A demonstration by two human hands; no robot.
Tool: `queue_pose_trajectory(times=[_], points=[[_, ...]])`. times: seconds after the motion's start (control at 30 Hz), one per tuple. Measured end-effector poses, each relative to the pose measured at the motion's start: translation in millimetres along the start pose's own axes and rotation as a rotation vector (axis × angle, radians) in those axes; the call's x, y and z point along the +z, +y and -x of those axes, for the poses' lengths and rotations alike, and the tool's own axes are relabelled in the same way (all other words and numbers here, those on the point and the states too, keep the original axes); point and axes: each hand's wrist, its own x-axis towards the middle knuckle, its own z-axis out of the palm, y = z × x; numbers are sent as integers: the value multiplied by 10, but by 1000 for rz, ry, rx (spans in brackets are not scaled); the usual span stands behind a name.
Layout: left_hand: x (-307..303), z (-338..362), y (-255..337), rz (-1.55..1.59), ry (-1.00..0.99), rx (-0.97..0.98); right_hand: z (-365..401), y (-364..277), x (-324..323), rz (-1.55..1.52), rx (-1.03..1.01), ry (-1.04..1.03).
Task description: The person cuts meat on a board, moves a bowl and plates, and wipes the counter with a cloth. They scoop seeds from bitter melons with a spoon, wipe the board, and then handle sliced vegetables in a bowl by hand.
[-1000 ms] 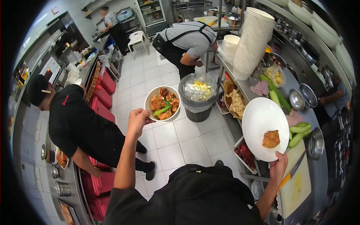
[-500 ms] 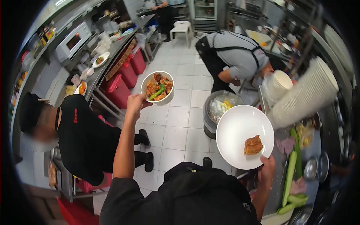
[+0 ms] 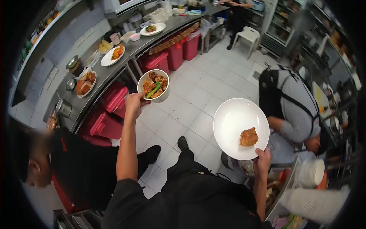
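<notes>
My left hand (image 3: 134,104) is closed on the side of a white paper bowl (image 3: 164,96), held out over the floor. Browned chunks of food (image 3: 157,79) and a green vegetable piece (image 3: 153,91) fill the bowl. In my right hand (image 3: 262,162) is the near edge of a round white plate (image 3: 232,122), tilted toward me. One browned piece of meat (image 3: 249,137) lies on its lower right part. Both hands are apart, at about the same reach in front of my body.
A steel counter (image 3: 131,53) on the left bears several plates of food, including an oval plate (image 3: 105,61). Red bins (image 3: 114,97) stand beneath it. A co-worker in black (image 3: 87,164) is close at left; another person (image 3: 293,95) bends at right. Stacked paper bowls (image 3: 312,204) are at lower right.
My view and body have turned left, toward the counter with the plated food. The bowl and plate stay in my hands. The right-hand worktop has slid mostly out of view.
</notes>
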Motion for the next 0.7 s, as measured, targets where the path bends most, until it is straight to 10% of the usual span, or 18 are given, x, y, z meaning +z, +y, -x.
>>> queue_pose_trajectory(times=[0.7], points=[[-646,-3695,449,191,274,15,-4775,626,4342,73,-44,-185]])
